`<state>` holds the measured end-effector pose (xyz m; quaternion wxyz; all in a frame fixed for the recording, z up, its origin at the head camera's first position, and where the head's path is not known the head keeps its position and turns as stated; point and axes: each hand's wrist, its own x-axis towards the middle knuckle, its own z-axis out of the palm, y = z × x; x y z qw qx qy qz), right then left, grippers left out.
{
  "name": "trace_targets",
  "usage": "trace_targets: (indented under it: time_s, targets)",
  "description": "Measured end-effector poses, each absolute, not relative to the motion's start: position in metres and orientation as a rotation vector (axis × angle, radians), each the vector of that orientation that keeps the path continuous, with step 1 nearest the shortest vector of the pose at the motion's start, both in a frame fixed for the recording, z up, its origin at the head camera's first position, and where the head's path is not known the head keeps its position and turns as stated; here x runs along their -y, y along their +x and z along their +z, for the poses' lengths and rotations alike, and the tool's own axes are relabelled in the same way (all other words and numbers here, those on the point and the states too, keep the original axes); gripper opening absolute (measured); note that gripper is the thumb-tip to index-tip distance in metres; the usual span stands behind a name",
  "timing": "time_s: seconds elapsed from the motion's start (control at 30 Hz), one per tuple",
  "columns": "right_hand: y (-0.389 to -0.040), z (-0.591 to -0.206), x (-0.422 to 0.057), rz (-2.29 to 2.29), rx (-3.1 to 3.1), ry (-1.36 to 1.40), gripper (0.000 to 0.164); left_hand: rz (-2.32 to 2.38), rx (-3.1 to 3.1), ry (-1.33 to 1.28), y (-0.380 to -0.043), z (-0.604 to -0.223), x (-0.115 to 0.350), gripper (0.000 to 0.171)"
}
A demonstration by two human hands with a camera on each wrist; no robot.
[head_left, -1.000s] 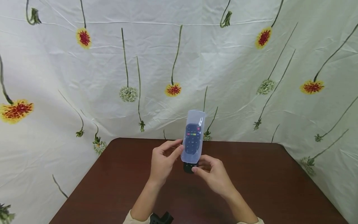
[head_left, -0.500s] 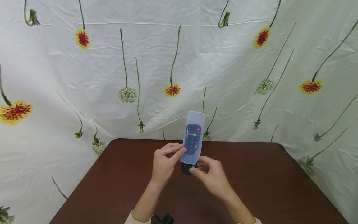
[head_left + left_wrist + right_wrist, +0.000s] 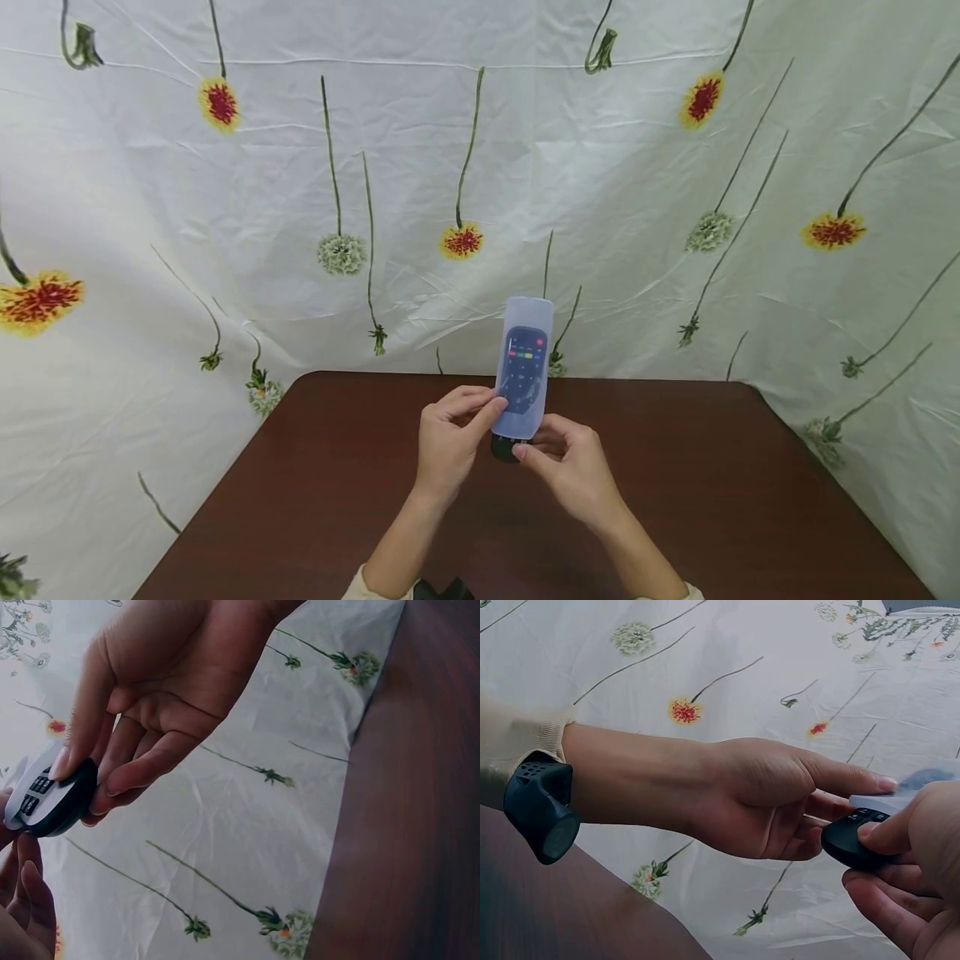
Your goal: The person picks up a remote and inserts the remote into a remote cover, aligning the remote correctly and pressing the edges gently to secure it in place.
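Observation:
A translucent bluish-white sleeve (image 3: 529,312) covers most of a black remote control (image 3: 522,371), held up tilted above the table. The remote's colored buttons show through the sleeve, and only its rounded bottom end sticks out of the lower opening. My left hand (image 3: 454,446) pinches the sleeve's left edge, thumb in front and fingers behind. With thumb and fingers, my right hand (image 3: 573,467) grips the bare end of the remote. In the right wrist view the right thumb (image 3: 889,834) lies on the remote's button face (image 3: 855,844).
Below the hands is a dark brown table (image 3: 315,500). A white cloth (image 3: 420,167) printed with flowers hangs behind and beside it. A black device (image 3: 541,806) sits on the left wrist at the sleeve cuff.
The remote sits slightly deeper in the sleeve, with less of its end bare. My left thumb has moved a little down and right along the sleeve.

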<state>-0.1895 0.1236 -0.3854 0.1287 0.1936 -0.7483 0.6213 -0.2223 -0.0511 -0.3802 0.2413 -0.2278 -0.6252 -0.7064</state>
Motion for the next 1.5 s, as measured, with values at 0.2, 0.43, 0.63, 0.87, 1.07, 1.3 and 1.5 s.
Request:
trace_targets:
  time_s: [0.2,0.43,0.63,0.87,1.07,1.3,1.5]
  targets:
    - [-0.19,-0.386,-0.122,1.845,2.134,0.526,0.029,-1.93,1.682,-0.635,-0.224,-0.383,0.049,0.012]
    - [-0.189,-0.385,-0.12,1.901,2.095,0.497,0.03,-1.915,1.671,-0.634,-0.224,-0.385,0.048,0.012]
    - [-0.189,-0.384,-0.12,1.914,2.082,0.496,0.03,-1.909,1.674,-0.637,-0.224,-0.386,0.047,0.012]
    - [-0.19,-0.383,-0.121,1.902,2.069,0.507,0.028,-1.917,1.677,-0.639,-0.224,-0.383,0.047,0.012]
    - [-0.191,-0.383,-0.123,1.898,2.05,0.543,0.028,-1.856,1.836,-0.66,-0.225,-0.381,0.056,0.017]
    - [-0.193,-0.381,-0.133,1.917,2.004,0.54,0.031,-1.835,2.049,-0.807,-0.228,-0.381,0.069,0.022]
    - [-0.194,-0.379,-0.138,1.896,1.982,0.566,0.032,-1.846,2.092,-0.975,-0.229,-0.384,0.069,0.023]
